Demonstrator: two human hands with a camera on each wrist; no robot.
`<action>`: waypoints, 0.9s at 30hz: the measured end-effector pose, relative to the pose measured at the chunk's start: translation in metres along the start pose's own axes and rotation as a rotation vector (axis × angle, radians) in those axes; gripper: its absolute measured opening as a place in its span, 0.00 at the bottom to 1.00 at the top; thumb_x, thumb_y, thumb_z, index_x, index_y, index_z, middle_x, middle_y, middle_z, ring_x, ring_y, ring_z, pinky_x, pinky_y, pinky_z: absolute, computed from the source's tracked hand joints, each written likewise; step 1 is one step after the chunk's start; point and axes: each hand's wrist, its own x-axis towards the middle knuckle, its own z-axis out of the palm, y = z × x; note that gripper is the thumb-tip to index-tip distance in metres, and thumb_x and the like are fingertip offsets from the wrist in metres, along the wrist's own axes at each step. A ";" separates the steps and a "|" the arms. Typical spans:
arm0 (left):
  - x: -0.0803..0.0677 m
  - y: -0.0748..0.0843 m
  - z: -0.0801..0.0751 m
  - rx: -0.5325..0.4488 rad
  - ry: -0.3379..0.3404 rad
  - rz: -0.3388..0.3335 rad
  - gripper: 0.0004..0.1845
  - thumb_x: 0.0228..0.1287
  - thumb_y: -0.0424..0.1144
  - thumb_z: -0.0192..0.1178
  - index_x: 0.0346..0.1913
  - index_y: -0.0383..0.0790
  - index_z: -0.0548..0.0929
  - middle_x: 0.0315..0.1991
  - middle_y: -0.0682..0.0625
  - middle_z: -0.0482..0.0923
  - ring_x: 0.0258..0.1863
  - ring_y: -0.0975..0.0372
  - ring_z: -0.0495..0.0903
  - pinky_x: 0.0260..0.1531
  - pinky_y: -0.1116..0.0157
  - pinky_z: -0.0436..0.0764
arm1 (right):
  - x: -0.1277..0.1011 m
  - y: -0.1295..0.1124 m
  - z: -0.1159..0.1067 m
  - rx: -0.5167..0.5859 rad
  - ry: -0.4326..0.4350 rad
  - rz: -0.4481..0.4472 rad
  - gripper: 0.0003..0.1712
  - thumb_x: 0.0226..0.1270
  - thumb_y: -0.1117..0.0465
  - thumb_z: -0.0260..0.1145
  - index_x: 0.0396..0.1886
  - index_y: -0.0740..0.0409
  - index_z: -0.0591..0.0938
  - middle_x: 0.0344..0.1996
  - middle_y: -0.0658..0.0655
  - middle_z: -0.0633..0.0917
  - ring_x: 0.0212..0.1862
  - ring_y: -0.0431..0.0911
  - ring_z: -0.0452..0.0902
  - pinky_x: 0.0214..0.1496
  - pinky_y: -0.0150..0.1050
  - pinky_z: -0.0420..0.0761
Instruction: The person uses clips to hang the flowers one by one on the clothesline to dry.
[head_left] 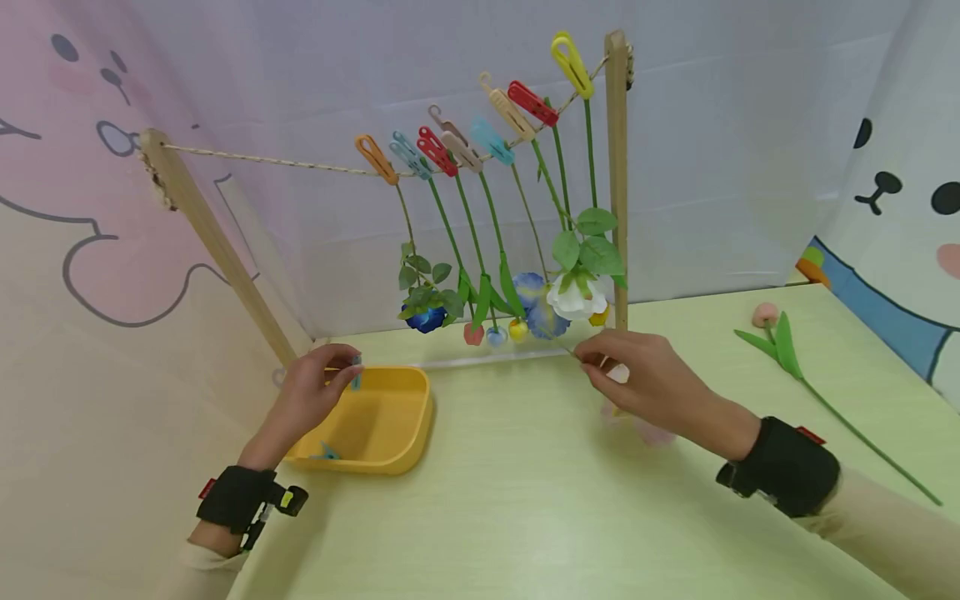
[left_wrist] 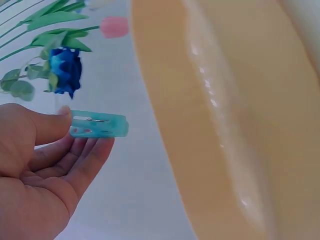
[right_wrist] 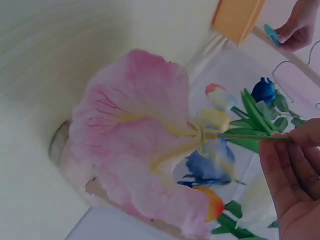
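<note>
At the lower centre of the head view, near to far:

Right hand (head_left: 637, 379): grip pinched together on the thin green stem of a pink flower (right_wrist: 140, 145); the bloom hangs down under the hand, just above the desk (head_left: 525, 500).

Left hand (head_left: 311, 392): thumb and fingers clamped on a small teal peg (left_wrist: 98, 124), held over the near rim of the yellow tub (head_left: 390, 417) at lower left.

Risk, flower: the pinch sits far up a slim stem, so the heavy bloom could swing or slip free and drop onto the desk.

Risk, peg: held only at one end, it could twist out and fall into the tub.

Line (head_left: 300, 162): at the top centre, already crowded with pegs and hanging stems; a careless reach could knock the white flower (head_left: 576, 296) or tug its neighbours loose.

Spare tulip (head_left: 780, 333): lies far right on the desk, well apart.
</note>
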 end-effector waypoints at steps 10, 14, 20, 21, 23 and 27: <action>0.023 0.026 -0.023 -0.067 0.100 -0.017 0.11 0.75 0.36 0.61 0.54 0.33 0.83 0.46 0.43 0.85 0.48 0.53 0.85 0.53 0.65 0.82 | 0.068 -0.030 0.046 0.228 0.071 0.105 0.08 0.68 0.68 0.70 0.45 0.59 0.88 0.39 0.53 0.90 0.38 0.41 0.87 0.37 0.34 0.87; 0.032 0.036 -0.033 -0.134 0.149 0.034 0.11 0.75 0.34 0.61 0.53 0.32 0.84 0.46 0.42 0.85 0.45 0.66 0.85 0.52 0.77 0.79 | 0.093 -0.038 0.060 0.301 0.082 0.157 0.08 0.69 0.67 0.71 0.45 0.60 0.88 0.37 0.53 0.90 0.38 0.41 0.86 0.38 0.34 0.87; 0.047 0.049 -0.050 -0.210 0.197 0.055 0.11 0.74 0.34 0.62 0.53 0.33 0.85 0.46 0.41 0.85 0.42 0.71 0.84 0.51 0.79 0.78 | 0.124 -0.048 0.074 0.353 0.101 0.169 0.08 0.70 0.67 0.70 0.46 0.63 0.88 0.37 0.55 0.90 0.37 0.42 0.87 0.39 0.32 0.87; 0.049 0.051 -0.053 -0.215 0.202 0.055 0.11 0.74 0.35 0.62 0.53 0.33 0.85 0.45 0.41 0.85 0.42 0.70 0.84 0.51 0.79 0.78 | 0.129 -0.049 0.076 0.352 0.101 0.172 0.08 0.70 0.67 0.70 0.46 0.63 0.88 0.37 0.54 0.90 0.37 0.42 0.87 0.40 0.32 0.86; 0.053 0.054 -0.058 -0.237 0.216 0.057 0.11 0.74 0.35 0.62 0.53 0.33 0.85 0.45 0.42 0.85 0.42 0.69 0.84 0.51 0.78 0.79 | 0.139 -0.051 0.079 0.352 0.101 0.179 0.08 0.70 0.66 0.70 0.47 0.63 0.87 0.38 0.53 0.90 0.38 0.42 0.86 0.41 0.32 0.86; 0.065 0.060 -0.067 -0.292 0.261 0.096 0.11 0.74 0.34 0.62 0.52 0.31 0.85 0.43 0.46 0.85 0.42 0.65 0.85 0.53 0.76 0.80 | 0.157 -0.053 0.086 0.317 0.119 0.180 0.08 0.70 0.66 0.70 0.46 0.63 0.87 0.38 0.54 0.90 0.38 0.42 0.87 0.43 0.31 0.85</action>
